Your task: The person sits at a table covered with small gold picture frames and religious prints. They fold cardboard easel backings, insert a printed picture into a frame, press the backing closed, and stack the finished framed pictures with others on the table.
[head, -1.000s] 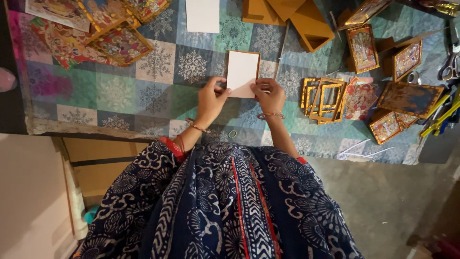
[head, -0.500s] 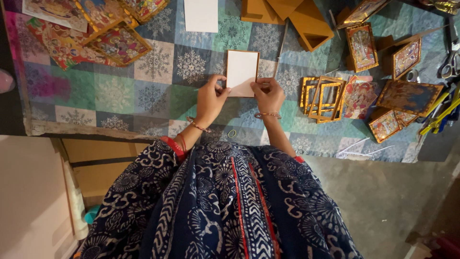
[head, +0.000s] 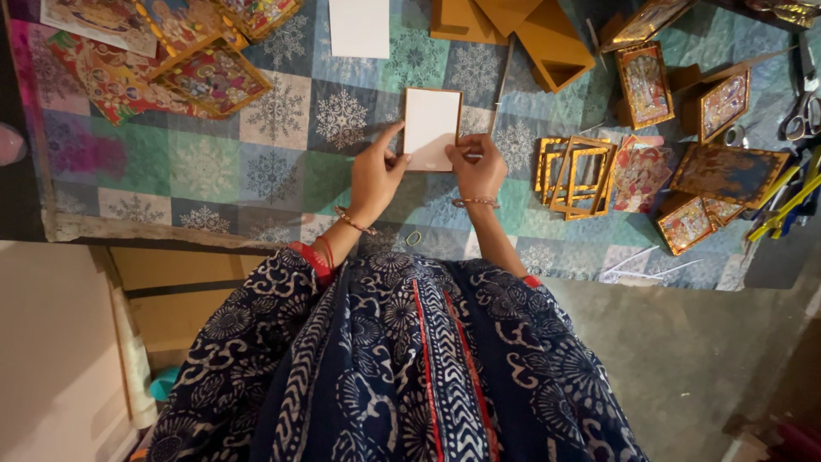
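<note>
Centrally, left hand (head: 374,175), right hand (head: 479,167) gripping white card (head: 430,124) bottom edge, cloth (head: 205,162) around.

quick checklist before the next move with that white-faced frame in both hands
1. Both hands on the piece: left hand and right hand each grip the lower edge of the white-faced frame. Ok.
2. Frame flat on the patterned cloth: cannot tell, the near edge may be lifted.
3. White panel seated square in its gold border: looks even on the visible sides. Ok.
4. Space around it: the thin stick lies close beside the frame's right edge. Not ok.
5. Stack of empty gold frames within the right hand's reach. Ok.
6. Scissors lie at the far right edge, well away. Ok.
</note>
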Demonstrator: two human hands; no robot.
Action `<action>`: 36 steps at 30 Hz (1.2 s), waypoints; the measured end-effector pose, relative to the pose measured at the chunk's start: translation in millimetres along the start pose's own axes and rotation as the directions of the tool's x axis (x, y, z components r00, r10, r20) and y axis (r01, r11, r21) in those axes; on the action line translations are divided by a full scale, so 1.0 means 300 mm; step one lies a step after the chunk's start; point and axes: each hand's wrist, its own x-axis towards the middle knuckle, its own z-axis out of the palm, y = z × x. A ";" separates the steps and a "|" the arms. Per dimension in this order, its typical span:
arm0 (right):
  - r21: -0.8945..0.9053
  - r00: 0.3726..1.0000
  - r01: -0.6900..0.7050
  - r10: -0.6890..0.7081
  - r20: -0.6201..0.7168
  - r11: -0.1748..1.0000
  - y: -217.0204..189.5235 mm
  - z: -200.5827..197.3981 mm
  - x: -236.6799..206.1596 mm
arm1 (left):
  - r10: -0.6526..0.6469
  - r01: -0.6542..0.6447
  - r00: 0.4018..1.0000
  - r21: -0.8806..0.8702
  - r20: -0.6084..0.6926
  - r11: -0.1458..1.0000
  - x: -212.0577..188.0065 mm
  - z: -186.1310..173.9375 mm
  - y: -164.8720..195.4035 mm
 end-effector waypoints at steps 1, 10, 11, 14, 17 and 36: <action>-0.017 1.000 0.009 -0.009 -0.001 1.000 -0.006 0.001 -0.001 | 0.006 -0.006 1.000 0.015 0.003 1.000 0.002 -0.001 -0.003; -0.127 0.966 0.257 -0.258 0.008 0.958 -0.020 -0.001 -0.051 | -0.003 0.006 0.998 -0.056 0.070 0.998 0.003 -0.017 0.000; -0.150 0.958 0.285 -0.287 0.009 0.947 -0.014 0.000 -0.048 | 0.000 0.005 0.998 -0.067 0.069 0.998 0.006 -0.016 0.000; -0.169 0.959 0.280 -0.283 0.011 0.945 0.013 -0.023 -0.054 | 0.009 -0.004 0.998 -0.077 0.061 0.997 0.009 -0.024 -0.011; -0.234 0.967 0.186 -0.219 -0.127 0.954 0.054 -0.107 -0.076 | -0.001 0.006 0.999 -0.107 0.045 0.994 0.017 -0.028 -0.034; -0.578 0.816 0.433 -0.574 -0.076 0.692 -0.042 -0.256 0.268 | -0.016 0.055 0.993 -0.335 0.117 0.941 0.039 0.004 -0.155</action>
